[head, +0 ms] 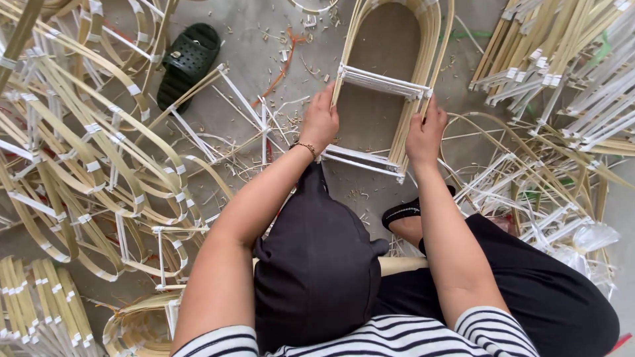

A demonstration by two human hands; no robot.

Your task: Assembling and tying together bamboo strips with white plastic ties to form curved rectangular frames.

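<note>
Both hands, left (320, 121) and right (424, 132), grip the arched bamboo frame (415, 39) standing between them.

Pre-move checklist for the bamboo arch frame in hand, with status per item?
1. Left hand on the bamboo arch frame, gripping its left edge: ok.
2. Right hand on the frame's right edge: ok.
3. White cross strips span both sides of the frame: ok.
4. Lower white strips seated at the frame's open end: cannot tell, partly hidden.
5. Floor around the frame free of litter: not ok; shavings and an orange strip lie close by.
6. Black sandal away from the hands: ok.
</note>
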